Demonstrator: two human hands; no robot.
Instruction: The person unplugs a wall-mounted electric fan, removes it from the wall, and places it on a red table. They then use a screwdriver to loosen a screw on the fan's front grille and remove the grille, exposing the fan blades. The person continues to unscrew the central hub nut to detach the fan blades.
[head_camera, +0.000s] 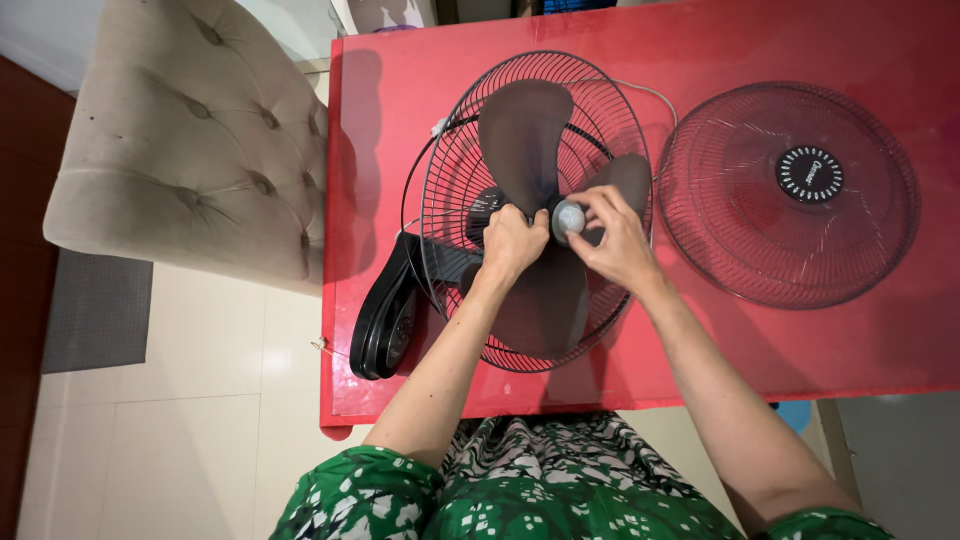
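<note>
- A fan (520, 215) lay on its back on a red table (760, 340), with its blade side turned up toward the head camera and its rear wire guard (445, 180) under the blades.
- Its long axis ran from the black base (385, 320) at the table's near left edge, up and to the right toward the guard, so the base pointed back toward the person's left.
- Three dark brown blades (525, 125) spread from the centre: one toward the far edge, one to the right, one toward the person.
- At the hub sat a small pale grey cap (568, 218), rounded and facing up.
- The right hand (620, 240) had its fingertips closed around that cap from the right side.
- The left hand (512, 243) was curled shut on the blade hub just left of the cap, its knuckles up; what exactly it gripped beneath could not be told.
- The two hands were close together, almost touching across the cap.
- The detached front guard (790, 195), round with a black centre disc, lay flat on the table to the right of the fan, just beside it.
- A thin white cord (640, 90) curved past the far rim of the rear guard.
- A beige tufted chair (190, 140) stood left of the table.
</note>
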